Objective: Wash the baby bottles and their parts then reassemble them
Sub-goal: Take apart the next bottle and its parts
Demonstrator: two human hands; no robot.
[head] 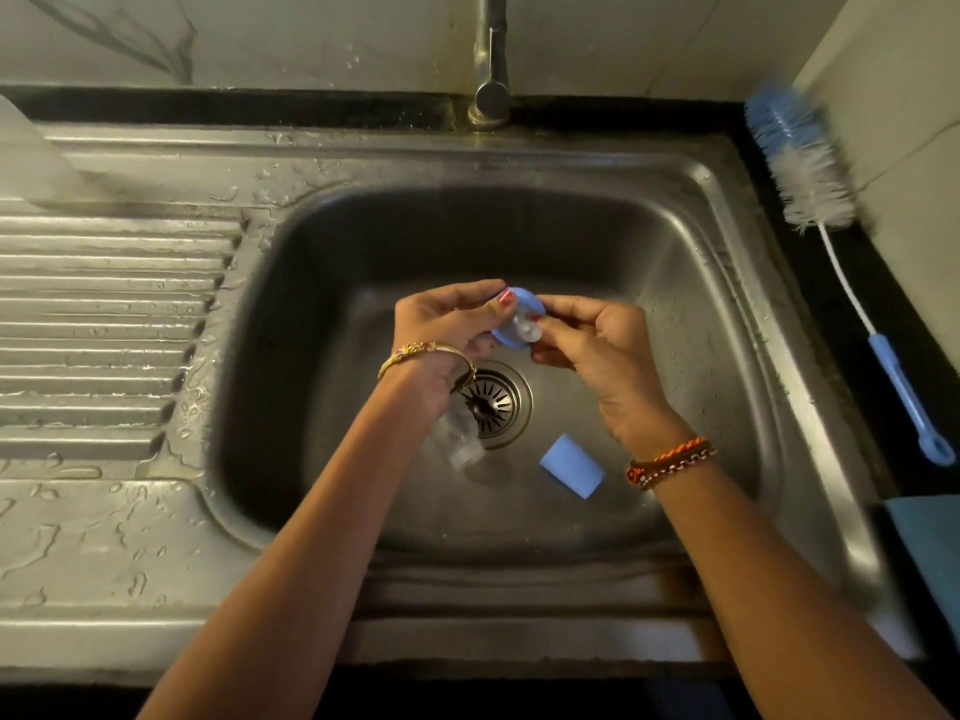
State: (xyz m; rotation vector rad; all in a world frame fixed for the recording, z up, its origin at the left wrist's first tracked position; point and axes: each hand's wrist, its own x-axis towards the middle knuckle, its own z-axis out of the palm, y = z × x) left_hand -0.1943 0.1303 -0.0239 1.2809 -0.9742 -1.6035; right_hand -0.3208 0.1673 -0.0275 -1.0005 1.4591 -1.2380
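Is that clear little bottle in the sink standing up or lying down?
Lying down. The clear bottle rests on its side on the sink floor beside the drain, partly hidden under the left forearm.

Light blue collar ring [511, 298] around a clear teat [523, 330], blue cap [571, 472], clear bottle [460, 436], grey steel sink [727, 283], blue-and-white bristled bottle brush [802, 158], gold bangle [415, 350], orange braided wrist thread [670, 459], black desk [841, 314]
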